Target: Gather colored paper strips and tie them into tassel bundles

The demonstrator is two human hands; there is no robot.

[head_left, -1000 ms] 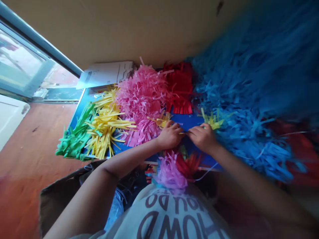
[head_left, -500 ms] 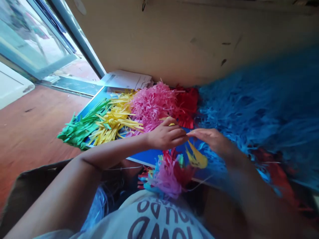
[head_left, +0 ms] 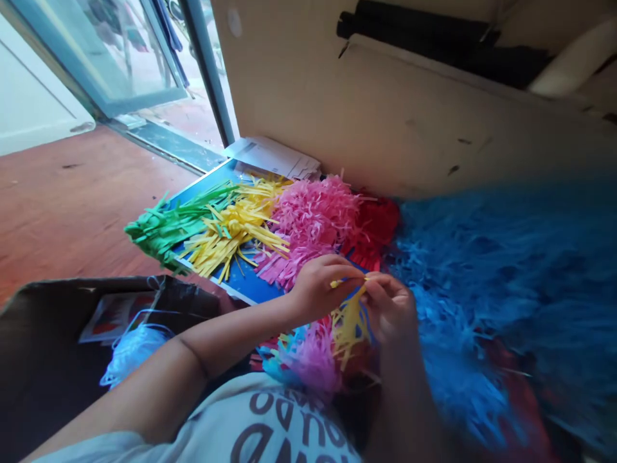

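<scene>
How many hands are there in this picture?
2: the left hand and the right hand, close together, both holding the top of the yellow fringe.

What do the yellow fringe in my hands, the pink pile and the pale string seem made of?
Yellow fringe: probably thin paper, matte, cut into limp strips. Pink pile: likely matte paper too, its narrow strips crinkled and fluffy. Pale string: perhaps plastic, its strands smooth; cotton is possible.

Had fringe bundles (head_left: 236,225) ranged across the table (head_left: 265,292), papers (head_left: 274,156) behind, a fringe heap (head_left: 496,270) at right, string coil (head_left: 136,347) in the box (head_left: 33,347) at left, and, in front, a tassel (head_left: 351,323) between left hand (head_left: 324,289) and right hand (head_left: 393,307).
</scene>
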